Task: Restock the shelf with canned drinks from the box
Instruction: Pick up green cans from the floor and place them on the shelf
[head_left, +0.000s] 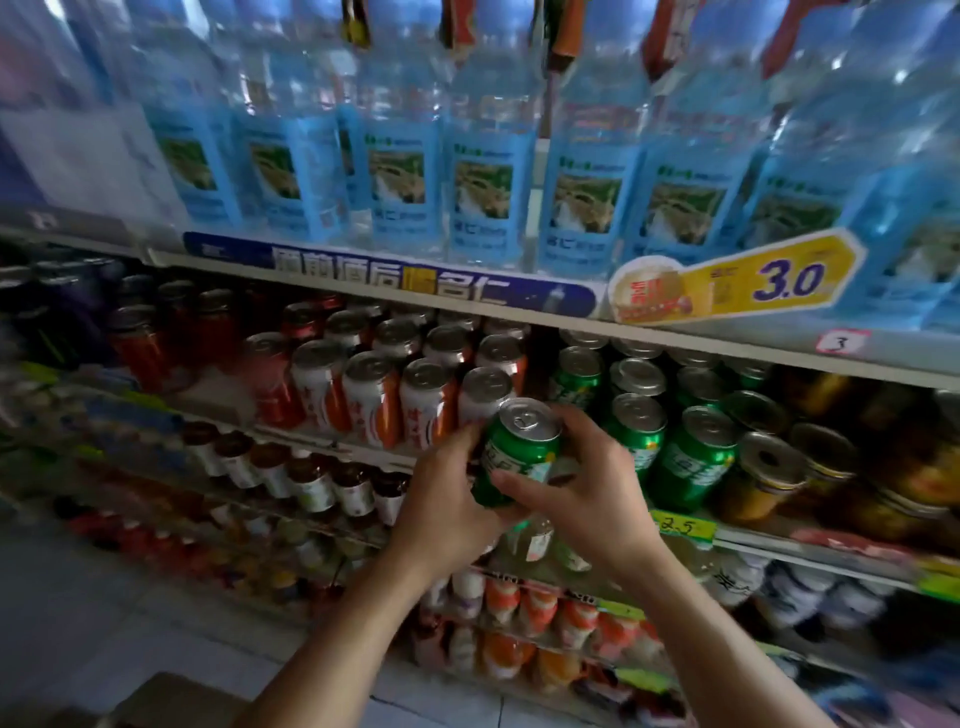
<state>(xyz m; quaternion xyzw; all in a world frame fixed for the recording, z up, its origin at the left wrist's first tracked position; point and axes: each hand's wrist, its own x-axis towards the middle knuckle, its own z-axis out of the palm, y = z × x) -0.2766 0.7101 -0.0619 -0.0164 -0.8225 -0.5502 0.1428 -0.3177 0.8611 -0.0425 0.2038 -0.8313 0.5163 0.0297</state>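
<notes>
A green drink can (511, 457) with a silver top is held tilted in front of the middle shelf (810, 545). My left hand (447, 499) grips its lower left side. My right hand (576, 483) wraps its right side, thumb across the front. Directly behind it stand rows of green cans (691, 457) on the right and orange-and-white cans (374, 400) on the left. The front slot left of the green rows, behind the held can, is hidden. A brown cardboard box (176, 701) shows at the bottom left corner on the floor.
Large water bottles (483, 197) fill the top shelf above a yellow 3.0 price tag (748, 283). Glass jars (774, 478) stand right of the green cans. Small bottles (311, 483) and yoghurt drinks (530, 608) fill lower shelves. Pale floor tiles (104, 597) lie at left.
</notes>
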